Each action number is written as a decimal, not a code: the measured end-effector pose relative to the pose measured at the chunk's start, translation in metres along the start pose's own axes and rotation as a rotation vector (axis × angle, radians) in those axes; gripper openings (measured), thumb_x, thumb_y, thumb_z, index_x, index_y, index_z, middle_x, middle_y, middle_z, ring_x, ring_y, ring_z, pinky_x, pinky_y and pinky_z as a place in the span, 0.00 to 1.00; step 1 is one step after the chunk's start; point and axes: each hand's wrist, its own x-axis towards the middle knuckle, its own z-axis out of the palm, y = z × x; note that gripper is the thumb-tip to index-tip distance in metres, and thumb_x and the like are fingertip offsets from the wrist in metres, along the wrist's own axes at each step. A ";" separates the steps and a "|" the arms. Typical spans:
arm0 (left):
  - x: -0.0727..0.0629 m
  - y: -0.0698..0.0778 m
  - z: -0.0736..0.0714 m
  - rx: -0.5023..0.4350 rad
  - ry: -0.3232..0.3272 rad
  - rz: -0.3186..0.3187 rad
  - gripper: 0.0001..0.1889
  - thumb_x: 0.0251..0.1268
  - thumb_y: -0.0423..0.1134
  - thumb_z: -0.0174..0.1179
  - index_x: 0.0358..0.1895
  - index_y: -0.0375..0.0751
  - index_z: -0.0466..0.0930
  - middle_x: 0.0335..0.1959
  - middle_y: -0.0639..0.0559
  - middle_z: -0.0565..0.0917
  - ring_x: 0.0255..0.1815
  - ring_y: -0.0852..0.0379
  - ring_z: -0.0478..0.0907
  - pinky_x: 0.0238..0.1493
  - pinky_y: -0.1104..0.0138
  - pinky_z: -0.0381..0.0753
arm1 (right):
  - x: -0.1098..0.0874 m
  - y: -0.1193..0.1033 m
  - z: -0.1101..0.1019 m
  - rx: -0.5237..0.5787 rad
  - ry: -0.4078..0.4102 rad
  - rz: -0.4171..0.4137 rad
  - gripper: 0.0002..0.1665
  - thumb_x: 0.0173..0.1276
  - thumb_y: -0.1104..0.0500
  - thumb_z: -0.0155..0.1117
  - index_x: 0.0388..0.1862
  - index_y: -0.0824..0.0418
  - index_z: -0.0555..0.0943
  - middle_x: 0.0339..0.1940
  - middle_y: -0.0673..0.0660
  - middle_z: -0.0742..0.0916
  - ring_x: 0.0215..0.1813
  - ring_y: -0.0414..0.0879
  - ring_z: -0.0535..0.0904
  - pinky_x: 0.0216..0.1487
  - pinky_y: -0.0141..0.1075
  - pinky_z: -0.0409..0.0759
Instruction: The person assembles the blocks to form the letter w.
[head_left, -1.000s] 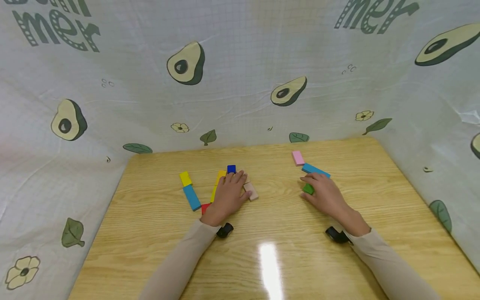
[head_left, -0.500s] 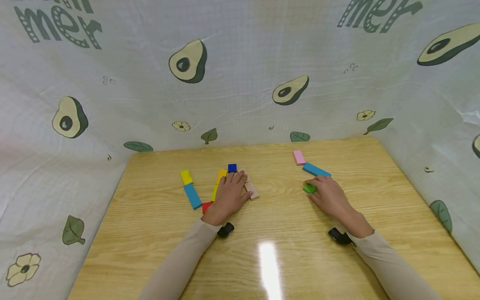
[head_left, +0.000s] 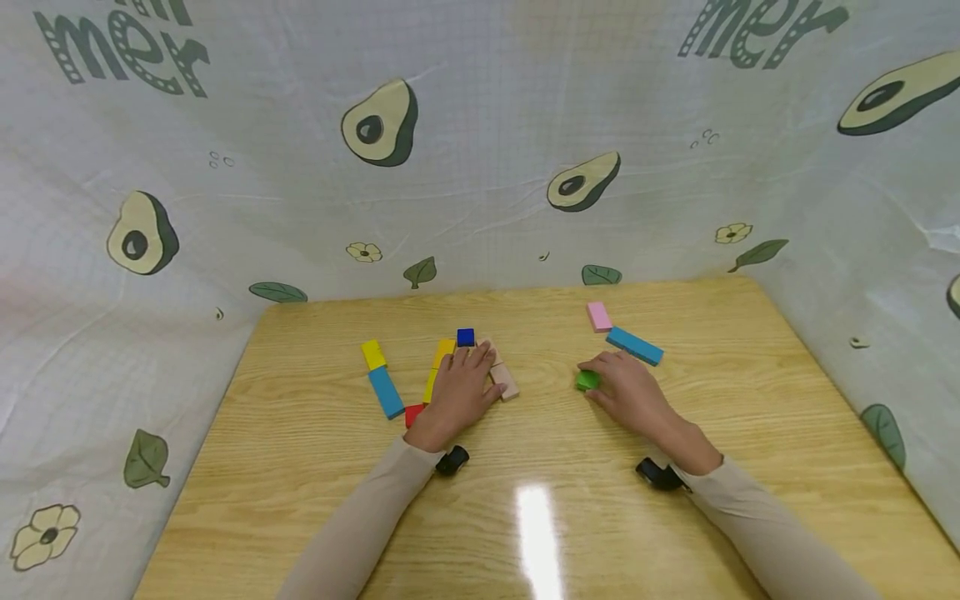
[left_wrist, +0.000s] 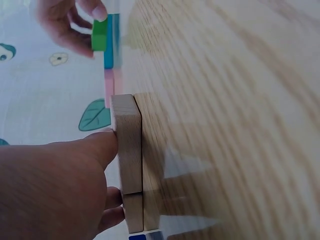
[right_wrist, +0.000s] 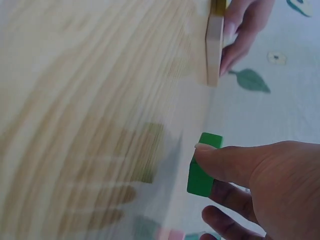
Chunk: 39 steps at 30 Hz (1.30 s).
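My right hand (head_left: 630,392) pinches a small green block (right_wrist: 201,180) between thumb and fingers. In the right wrist view its reflection lies apart from it, so the block is held off the tabletop. The left hand (head_left: 456,396) rests on a group of blocks left of centre. Its thumb touches the side of a plain wooden block (left_wrist: 129,150), and its fingertips lie at a second wooden one (left_wrist: 133,212) lined up end to end with it. Yellow blocks (head_left: 443,352), a dark blue block (head_left: 466,337) and a red block (head_left: 414,416) surround that hand, which partly hides them.
Further left, a yellow block (head_left: 373,355) and a blue block (head_left: 386,393) lie end to end. Behind the right hand are a pink block (head_left: 599,317) and a long blue block (head_left: 634,346). A patterned white sheet (head_left: 480,167) encloses the wooden table (head_left: 360,500).
The right hand has closed its grip on the green block and carried it left, away from the long blue block. The left hand has stayed in place.
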 end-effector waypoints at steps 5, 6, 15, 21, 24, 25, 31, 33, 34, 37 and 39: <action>0.000 0.000 0.001 0.019 -0.004 -0.002 0.33 0.83 0.58 0.53 0.81 0.43 0.67 0.83 0.47 0.65 0.80 0.41 0.63 0.76 0.46 0.63 | 0.010 -0.021 0.009 0.035 -0.022 -0.077 0.25 0.60 0.66 0.83 0.57 0.66 0.88 0.51 0.61 0.90 0.53 0.58 0.82 0.55 0.54 0.82; 0.000 0.000 0.002 0.024 0.000 0.000 0.33 0.83 0.58 0.54 0.81 0.43 0.68 0.83 0.47 0.66 0.80 0.41 0.63 0.76 0.46 0.64 | 0.012 -0.025 0.011 0.044 -0.024 -0.091 0.25 0.59 0.66 0.83 0.56 0.66 0.88 0.51 0.60 0.90 0.52 0.58 0.82 0.55 0.54 0.83; 0.000 0.000 0.004 0.023 -0.018 -0.007 0.34 0.82 0.59 0.54 0.82 0.45 0.66 0.84 0.48 0.64 0.81 0.42 0.62 0.78 0.46 0.62 | 0.021 -0.047 0.024 0.069 -0.063 -0.174 0.22 0.60 0.68 0.82 0.54 0.63 0.89 0.50 0.56 0.92 0.53 0.55 0.84 0.55 0.50 0.84; -0.002 0.001 0.002 0.017 -0.015 -0.009 0.34 0.83 0.59 0.54 0.82 0.45 0.66 0.84 0.48 0.64 0.81 0.41 0.63 0.78 0.45 0.62 | 0.024 -0.053 0.030 0.070 -0.105 -0.161 0.20 0.61 0.68 0.81 0.53 0.63 0.90 0.50 0.55 0.92 0.52 0.54 0.83 0.53 0.49 0.84; -0.003 0.001 0.000 0.007 -0.008 -0.010 0.34 0.82 0.59 0.54 0.82 0.45 0.66 0.84 0.48 0.65 0.81 0.41 0.63 0.77 0.45 0.63 | 0.026 -0.055 0.032 0.067 -0.118 -0.153 0.20 0.62 0.67 0.81 0.53 0.62 0.90 0.50 0.55 0.92 0.51 0.53 0.82 0.52 0.48 0.84; -0.003 0.001 0.000 0.006 -0.005 -0.009 0.34 0.82 0.59 0.54 0.82 0.45 0.66 0.84 0.48 0.65 0.81 0.41 0.63 0.77 0.45 0.63 | 0.027 -0.056 0.033 0.067 -0.118 -0.152 0.20 0.61 0.68 0.81 0.53 0.62 0.90 0.50 0.55 0.92 0.51 0.53 0.82 0.52 0.48 0.84; -0.001 0.000 0.000 -0.005 -0.023 -0.012 0.35 0.83 0.59 0.52 0.83 0.45 0.64 0.85 0.49 0.62 0.82 0.40 0.61 0.79 0.44 0.60 | 0.028 -0.058 0.031 0.072 -0.116 -0.159 0.21 0.60 0.66 0.82 0.54 0.62 0.90 0.50 0.55 0.92 0.51 0.53 0.82 0.51 0.48 0.84; -0.001 0.000 0.000 -0.006 -0.026 -0.015 0.35 0.83 0.59 0.52 0.83 0.45 0.63 0.85 0.49 0.62 0.82 0.41 0.60 0.79 0.44 0.60 | 0.027 -0.056 0.029 0.079 -0.112 -0.155 0.22 0.61 0.64 0.82 0.55 0.63 0.89 0.52 0.57 0.91 0.53 0.54 0.83 0.53 0.50 0.84; -0.001 0.000 0.000 -0.006 -0.026 -0.015 0.35 0.83 0.59 0.51 0.84 0.45 0.63 0.85 0.49 0.62 0.82 0.41 0.60 0.79 0.44 0.60 | 0.027 -0.054 0.028 0.087 -0.108 -0.148 0.22 0.62 0.64 0.82 0.55 0.63 0.89 0.53 0.58 0.91 0.54 0.55 0.83 0.55 0.51 0.83; -0.001 0.000 -0.001 -0.002 -0.021 -0.018 0.35 0.83 0.59 0.52 0.83 0.45 0.63 0.85 0.49 0.63 0.82 0.42 0.61 0.78 0.45 0.61 | 0.026 -0.044 0.021 0.099 -0.079 -0.112 0.24 0.63 0.62 0.82 0.57 0.65 0.87 0.56 0.60 0.90 0.57 0.59 0.83 0.59 0.55 0.82; -0.002 0.000 -0.002 -0.002 -0.021 -0.019 0.35 0.83 0.59 0.53 0.83 0.45 0.63 0.84 0.49 0.63 0.81 0.42 0.61 0.78 0.46 0.61 | 0.024 -0.035 0.016 0.111 -0.056 -0.074 0.25 0.63 0.62 0.81 0.59 0.66 0.86 0.58 0.63 0.89 0.60 0.61 0.82 0.61 0.58 0.80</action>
